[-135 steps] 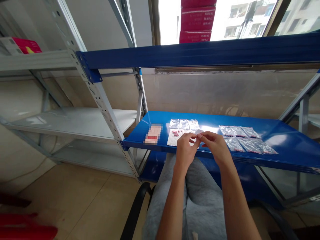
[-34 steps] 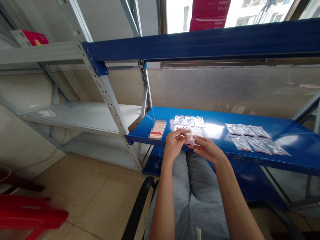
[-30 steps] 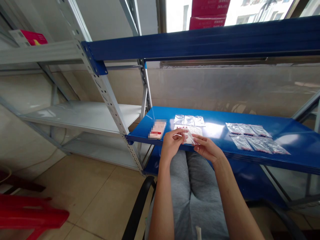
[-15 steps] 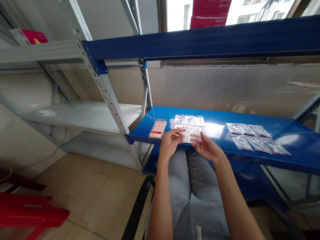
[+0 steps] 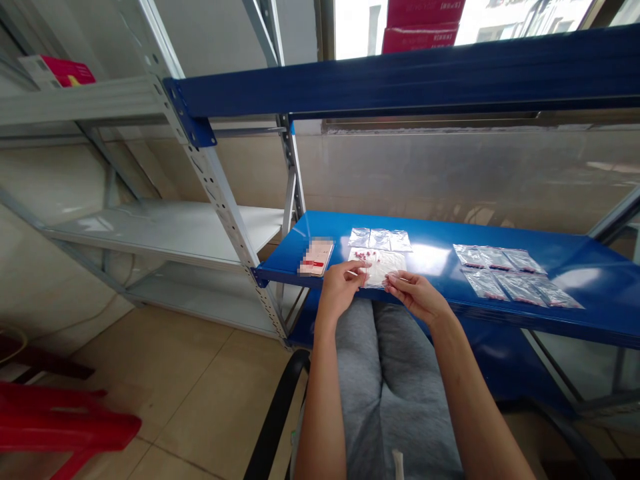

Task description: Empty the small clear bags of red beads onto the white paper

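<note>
A white sheet (image 5: 383,260) lies at the front edge of the blue shelf, with several small red beads (image 5: 367,256) scattered on its back left part. Over its left side, my left hand (image 5: 343,283) is closed, thumb and fingers pinching what looks like a small clear plastic bag with a thin red edge; its outline is hard to see. Across from it, my right hand (image 5: 417,293) pinches at the sheet's front right; a speck of red shows at the fingertips, too small to name. Just behind the sheet lie flat clear bags (image 5: 380,239) in a row.
Several clear bags with red edges (image 5: 505,270) lie in two rows on the right of the blue shelf (image 5: 430,233). A pale, partly blurred booklet-like item (image 5: 320,259) lies at left. A blue beam (image 5: 350,83) crosses above; a white upright (image 5: 220,193) stands left.
My hands have drawn off the clear bag that was stretched between them. The right fingers have turned inward into a pinch, and the red beads on the sheet show more plainly.
</note>
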`<state>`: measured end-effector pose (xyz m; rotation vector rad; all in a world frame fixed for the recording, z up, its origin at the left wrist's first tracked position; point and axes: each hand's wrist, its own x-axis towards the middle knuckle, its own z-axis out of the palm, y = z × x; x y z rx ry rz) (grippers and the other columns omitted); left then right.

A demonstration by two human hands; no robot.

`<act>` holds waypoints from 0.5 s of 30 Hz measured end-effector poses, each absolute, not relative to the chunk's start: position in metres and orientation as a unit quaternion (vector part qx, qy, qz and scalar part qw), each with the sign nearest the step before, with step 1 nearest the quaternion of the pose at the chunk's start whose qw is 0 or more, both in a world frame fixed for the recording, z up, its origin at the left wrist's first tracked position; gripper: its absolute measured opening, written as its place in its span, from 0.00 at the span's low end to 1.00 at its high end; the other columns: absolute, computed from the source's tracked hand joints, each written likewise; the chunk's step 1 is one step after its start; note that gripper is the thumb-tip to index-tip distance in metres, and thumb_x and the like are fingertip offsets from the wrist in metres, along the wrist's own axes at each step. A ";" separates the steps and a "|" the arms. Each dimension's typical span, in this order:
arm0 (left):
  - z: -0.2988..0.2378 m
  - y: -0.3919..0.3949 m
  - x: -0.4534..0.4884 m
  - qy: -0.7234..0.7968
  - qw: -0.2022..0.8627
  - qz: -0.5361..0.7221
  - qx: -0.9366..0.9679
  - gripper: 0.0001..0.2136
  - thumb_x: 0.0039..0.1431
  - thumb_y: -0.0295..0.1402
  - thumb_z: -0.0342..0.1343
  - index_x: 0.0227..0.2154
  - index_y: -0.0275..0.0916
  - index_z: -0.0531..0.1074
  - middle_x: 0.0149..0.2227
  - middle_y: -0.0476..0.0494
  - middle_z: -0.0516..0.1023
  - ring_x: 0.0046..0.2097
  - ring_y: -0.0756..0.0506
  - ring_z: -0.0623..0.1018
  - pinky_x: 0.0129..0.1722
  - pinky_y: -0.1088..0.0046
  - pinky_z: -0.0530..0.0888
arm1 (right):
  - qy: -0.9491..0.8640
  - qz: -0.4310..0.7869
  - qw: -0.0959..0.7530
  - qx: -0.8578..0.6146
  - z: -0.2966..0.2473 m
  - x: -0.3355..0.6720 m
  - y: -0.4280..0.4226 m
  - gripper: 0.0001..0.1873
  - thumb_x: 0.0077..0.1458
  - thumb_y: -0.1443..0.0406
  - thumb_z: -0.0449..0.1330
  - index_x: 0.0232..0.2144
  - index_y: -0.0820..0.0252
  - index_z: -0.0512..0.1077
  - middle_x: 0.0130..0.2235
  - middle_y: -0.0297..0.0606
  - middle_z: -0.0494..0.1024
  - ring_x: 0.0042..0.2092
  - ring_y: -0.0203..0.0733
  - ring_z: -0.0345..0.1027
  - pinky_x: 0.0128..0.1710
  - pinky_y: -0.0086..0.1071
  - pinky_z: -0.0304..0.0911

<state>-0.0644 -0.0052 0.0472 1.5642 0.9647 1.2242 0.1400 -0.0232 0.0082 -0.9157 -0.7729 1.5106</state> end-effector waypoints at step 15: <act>0.047 0.050 -0.078 0.483 0.333 0.497 0.640 0.10 0.61 0.27 0.58 0.43 0.39 0.80 0.40 0.43 0.83 0.38 0.47 0.82 0.36 0.75 0.77 | -0.658 0.355 0.443 -0.494 0.089 0.190 0.069 0.16 0.42 0.55 0.77 0.25 0.61 0.80 0.28 0.41 0.82 0.33 0.47 0.80 0.40 0.40 0.78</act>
